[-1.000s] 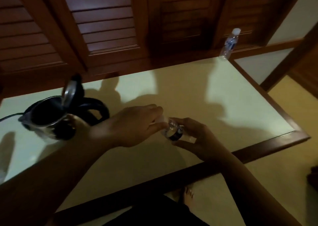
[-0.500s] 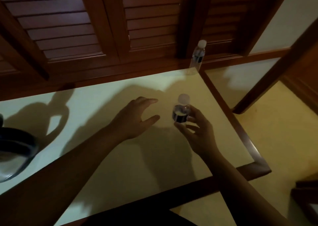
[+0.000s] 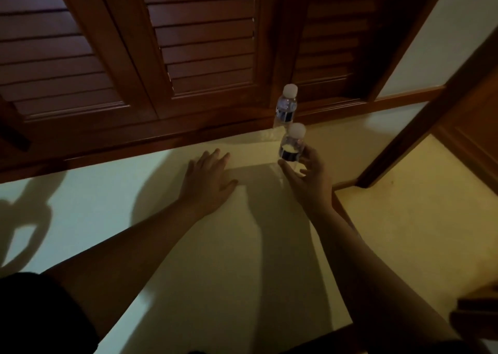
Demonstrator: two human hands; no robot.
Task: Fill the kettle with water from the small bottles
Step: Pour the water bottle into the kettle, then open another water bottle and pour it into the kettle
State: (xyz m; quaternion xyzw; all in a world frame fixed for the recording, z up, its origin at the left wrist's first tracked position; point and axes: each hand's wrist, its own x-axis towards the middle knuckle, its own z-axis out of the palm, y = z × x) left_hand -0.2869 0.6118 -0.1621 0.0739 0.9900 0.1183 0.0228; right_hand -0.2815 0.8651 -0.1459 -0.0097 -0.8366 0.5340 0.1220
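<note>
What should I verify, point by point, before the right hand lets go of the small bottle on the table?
1. Small clear plastic bottle with white cap is upright: ok.
2. Its cap is on: ok.
3. Its base rests on the pale table top: cannot tell, the right hand hides it.
4. Right hand fingers are around the bottle: ok, loosely.
5. Second clear capped bottle behind stands apart from the held one: cannot tell, they overlap in view.
6. Left hand is clear of both bottles, flat over the table: ok.

Pale table [image 3: 113,219]; louvred wooden shutters [image 3: 204,44] behind
</note>
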